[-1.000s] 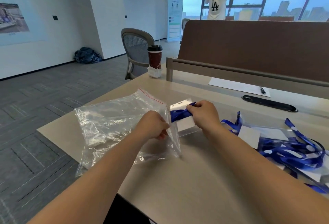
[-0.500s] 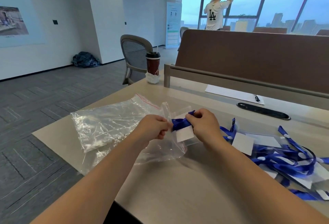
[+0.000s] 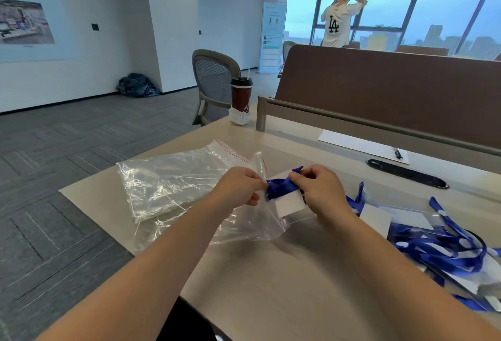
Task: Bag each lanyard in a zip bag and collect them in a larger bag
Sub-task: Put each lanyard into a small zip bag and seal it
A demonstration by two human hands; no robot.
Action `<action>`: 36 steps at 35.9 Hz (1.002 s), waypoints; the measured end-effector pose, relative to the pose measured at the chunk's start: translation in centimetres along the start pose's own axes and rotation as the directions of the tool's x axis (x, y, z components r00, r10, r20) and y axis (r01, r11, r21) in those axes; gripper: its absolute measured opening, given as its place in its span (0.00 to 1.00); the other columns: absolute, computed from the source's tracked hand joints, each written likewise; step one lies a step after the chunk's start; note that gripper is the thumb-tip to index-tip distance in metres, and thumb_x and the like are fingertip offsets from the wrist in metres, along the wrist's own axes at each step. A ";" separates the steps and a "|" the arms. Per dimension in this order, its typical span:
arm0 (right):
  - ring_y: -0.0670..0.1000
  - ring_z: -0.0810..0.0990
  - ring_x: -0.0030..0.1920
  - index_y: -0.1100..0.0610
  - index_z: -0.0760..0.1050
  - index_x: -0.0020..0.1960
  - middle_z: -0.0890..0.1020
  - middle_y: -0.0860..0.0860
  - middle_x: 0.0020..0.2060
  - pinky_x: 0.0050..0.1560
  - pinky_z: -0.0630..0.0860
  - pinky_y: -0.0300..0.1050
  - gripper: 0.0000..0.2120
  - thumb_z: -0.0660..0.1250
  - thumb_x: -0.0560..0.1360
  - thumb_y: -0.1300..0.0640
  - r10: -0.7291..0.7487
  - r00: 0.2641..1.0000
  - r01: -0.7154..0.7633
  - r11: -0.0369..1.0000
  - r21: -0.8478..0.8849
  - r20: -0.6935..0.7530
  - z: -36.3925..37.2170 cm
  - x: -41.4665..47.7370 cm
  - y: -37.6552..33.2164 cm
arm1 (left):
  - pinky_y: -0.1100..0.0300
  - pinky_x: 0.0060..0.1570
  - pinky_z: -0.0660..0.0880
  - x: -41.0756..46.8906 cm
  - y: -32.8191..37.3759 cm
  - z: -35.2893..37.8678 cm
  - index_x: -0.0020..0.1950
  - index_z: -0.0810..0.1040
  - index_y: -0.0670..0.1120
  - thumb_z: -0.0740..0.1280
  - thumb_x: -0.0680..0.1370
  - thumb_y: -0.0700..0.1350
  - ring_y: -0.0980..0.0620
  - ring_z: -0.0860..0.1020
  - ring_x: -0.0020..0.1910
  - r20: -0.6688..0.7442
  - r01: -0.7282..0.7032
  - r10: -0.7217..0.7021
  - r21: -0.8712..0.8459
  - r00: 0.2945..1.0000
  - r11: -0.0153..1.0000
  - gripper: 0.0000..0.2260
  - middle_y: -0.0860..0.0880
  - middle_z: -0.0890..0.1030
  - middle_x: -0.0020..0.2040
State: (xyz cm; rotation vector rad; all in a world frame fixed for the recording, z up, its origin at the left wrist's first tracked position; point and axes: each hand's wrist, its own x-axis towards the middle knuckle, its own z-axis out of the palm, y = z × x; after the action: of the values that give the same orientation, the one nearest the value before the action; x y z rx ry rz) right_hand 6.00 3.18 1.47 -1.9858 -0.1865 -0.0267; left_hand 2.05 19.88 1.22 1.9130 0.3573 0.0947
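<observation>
Forearms reach in from six o'clock over the smooth, pale wood-grain bench (image 3: 284, 286), with a broad stretch of its top showing between them. Its left edge runs diagonally out to a square corner at nine o'clock, with grey carpet tile beyond.

The hands meet at centre, almost touching. The left hand (image 3: 241, 189) pinches the lip of a thin, crinkled, clear zip bag (image 3: 260, 229). The right hand (image 3: 317, 191) grips a bunched, glossy blue lanyard (image 3: 280, 187) at that bag's mouth. The lower part of its flat white card (image 3: 290, 205) lies under the film.

At nine o'clock, touching this bag, lies the larger bag (image 3: 173, 180). It is clear and wrinkled, with a red zip line, and reaches the bench's left edge. At three o'clock, near the right wrist, loose lanyards (image 3: 444, 245) with white cards sprawl to the frame's edge.

Farther off at one o'clock are a black oval cable slot (image 3: 406, 176), a paper sheet (image 3: 360, 145) with a pen (image 3: 398, 153) on it, and an upright brown divider panel (image 3: 379, 83). At twelve o'clock a dark red lidded cup (image 3: 240, 96) stands at the far corner, with a mesh-backed chair (image 3: 214, 80) behind it.
</observation>
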 end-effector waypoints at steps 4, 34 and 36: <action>0.53 0.81 0.46 0.53 0.76 0.45 0.81 0.51 0.44 0.50 0.81 0.53 0.05 0.68 0.78 0.52 -0.015 0.999 0.016 0.999 -0.031 0.037 0.4 -0.4 -0.3 | 0.59 0.43 0.80 0.1 0.3 -0.1 0.49 0.83 0.43 0.70 0.77 0.42 0.50 0.80 0.40 -0.014 -0.008 0.009 0.065 1.000 0.998 0.04 0.47 0.82 0.42; 0.53 0.81 0.53 0.58 0.79 0.59 0.83 0.53 0.53 0.59 0.79 0.54 0.14 0.61 0.77 0.66 -0.056 0.987 0.092 0.964 -0.248 0.150 0.5 -0.2 -2.1 | 0.54 0.36 0.81 -0.9 2.0 0.1 0.44 0.77 0.35 0.64 0.74 0.29 0.42 0.83 0.40 0.106 0.070 -0.042 -0.274 0.993 0.959 0.03 0.36 0.82 0.43; 0.52 0.82 0.51 0.58 0.78 0.59 0.82 0.53 0.50 0.58 0.80 0.52 0.15 0.60 0.77 0.68 -0.068 0.982 0.108 0.967 -0.231 0.176 0.2 -0.1 -2.2 | 0.50 0.42 0.83 -0.9 2.1 0.1 0.46 0.77 0.35 0.64 0.74 0.31 0.41 0.83 0.42 0.107 0.068 -0.044 -0.236 0.993 0.969 0.04 0.34 0.82 0.47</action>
State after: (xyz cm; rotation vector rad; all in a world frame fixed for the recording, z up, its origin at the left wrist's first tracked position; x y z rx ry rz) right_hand 5.57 4.20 3.39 -2.2211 -0.3967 0.0634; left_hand 1.62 18.81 3.23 1.6611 0.3165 0.0022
